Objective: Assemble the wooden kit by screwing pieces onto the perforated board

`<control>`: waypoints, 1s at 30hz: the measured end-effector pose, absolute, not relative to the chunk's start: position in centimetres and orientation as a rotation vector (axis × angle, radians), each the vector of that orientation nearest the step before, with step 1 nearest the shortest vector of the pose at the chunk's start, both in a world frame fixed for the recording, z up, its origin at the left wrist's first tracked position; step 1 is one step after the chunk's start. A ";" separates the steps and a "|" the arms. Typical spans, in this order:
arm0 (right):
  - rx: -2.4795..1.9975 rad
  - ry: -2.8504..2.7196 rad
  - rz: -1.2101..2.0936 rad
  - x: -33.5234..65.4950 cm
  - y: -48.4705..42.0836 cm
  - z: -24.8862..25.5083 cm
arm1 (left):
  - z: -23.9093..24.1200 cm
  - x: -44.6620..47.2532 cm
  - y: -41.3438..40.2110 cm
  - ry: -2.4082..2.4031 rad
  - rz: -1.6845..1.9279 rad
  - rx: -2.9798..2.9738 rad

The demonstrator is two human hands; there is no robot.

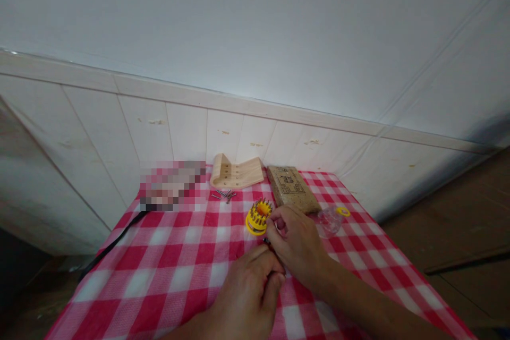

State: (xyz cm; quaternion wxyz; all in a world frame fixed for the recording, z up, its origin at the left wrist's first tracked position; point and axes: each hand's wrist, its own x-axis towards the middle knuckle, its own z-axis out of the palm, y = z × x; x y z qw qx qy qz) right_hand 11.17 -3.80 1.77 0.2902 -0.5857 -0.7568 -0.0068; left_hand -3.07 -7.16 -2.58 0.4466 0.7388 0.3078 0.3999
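Low in the middle, my left hand point(249, 289) is closed round a slim dark object point(266, 242). Only its small shiny end shows beyond the fingers; the rest is hidden. My right hand point(295, 236) is just above and to the right of it, thumb and fingers pinched together. Whatever is in that pinch is too small to make out. Directly left of the right fingertips stands a round yellow screwdriver bit holder point(255, 224), with many metal bits upright in rings.
Behind lie several loose screws point(226, 195) and a bent wooden piece with holes point(236, 172). A brown printed package point(294, 189) and a clear plastic cover with a yellow top point(332, 220) are at right. A black strap point(115, 239) crosses the checked tablecloth's point(159, 265) left edge.
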 end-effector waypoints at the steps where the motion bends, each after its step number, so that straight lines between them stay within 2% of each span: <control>1: -1.548 -2.005 -0.029 11.2 -3.8 2.0 | -2.6 -3.1 -7.2 0.770 0.990 1.832; 5: -1.476 -1.903 0.063 11.6 -3.9 3.7 | -2.7 -3.1 -7.2 0.829 0.984 1.815; 13: -1.416 -1.485 0.914 13.0 -6.7 5.1 | -2.2 -3.2 -6.8 0.930 1.042 1.603; 17: -1.378 -1.520 1.107 13.2 -8.7 4.4 | -2.3 -3.3 -6.8 0.917 1.031 1.578; 20: -1.347 -1.616 1.028 13.5 -9.3 4.2 | -2.5 -3.3 -6.8 0.913 1.012 1.576; 26: -1.315 -1.796 0.515 14.1 -9.4 1.9 | -2.6 -3.4 -6.7 0.894 1.006 1.579; 30: -1.312 -1.764 0.440 14.0 -9.8 0.5 | -2.4 -3.4 -6.6 0.902 1.000 1.602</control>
